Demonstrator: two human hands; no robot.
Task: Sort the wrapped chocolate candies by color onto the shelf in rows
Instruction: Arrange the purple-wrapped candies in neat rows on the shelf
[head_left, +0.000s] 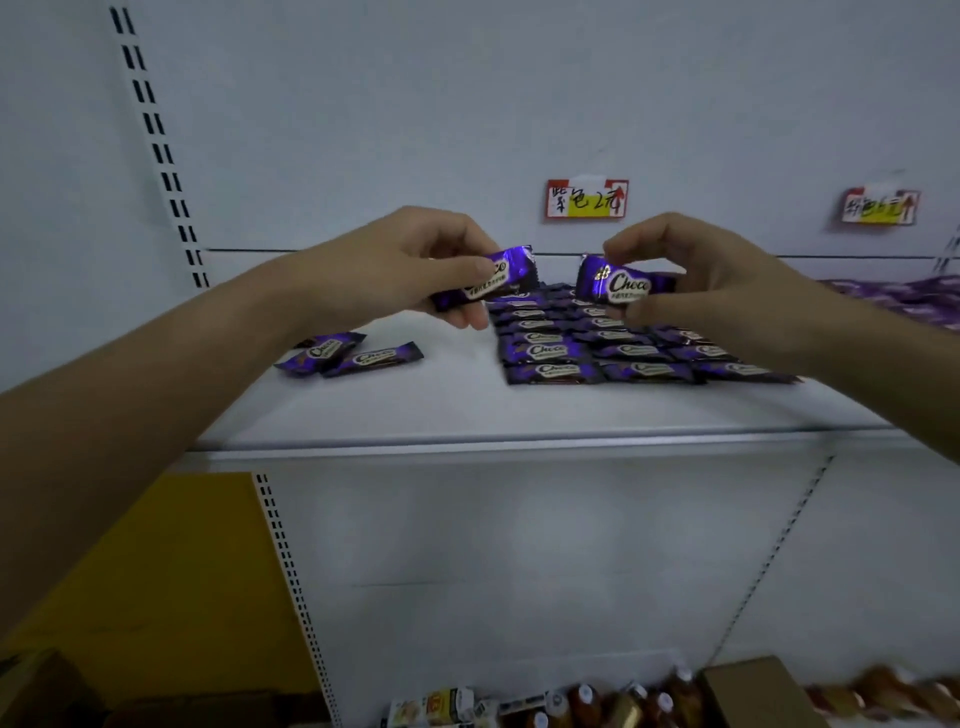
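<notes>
My left hand (415, 265) pinches one purple wrapped candy (511, 270) above the white shelf (467, 410). My right hand (691, 280) pinches a second purple candy (618, 283) just to its right. Both candies hang over the back of a block of purple candies (613, 348) laid flat in neat rows on the shelf. Two loose purple candies (353, 356) lie to the left of the block, partly under my left forearm. More purple candies (914, 301) lie at the far right, blurred.
Two red and yellow price tags (587, 199) (879, 208) hang on the back panel. A slotted upright (161, 150) runs up the left side. Below the shelf stand bottles (587, 701), a cardboard box (758, 691) and small packs; a yellow panel (156, 571) fills the lower left.
</notes>
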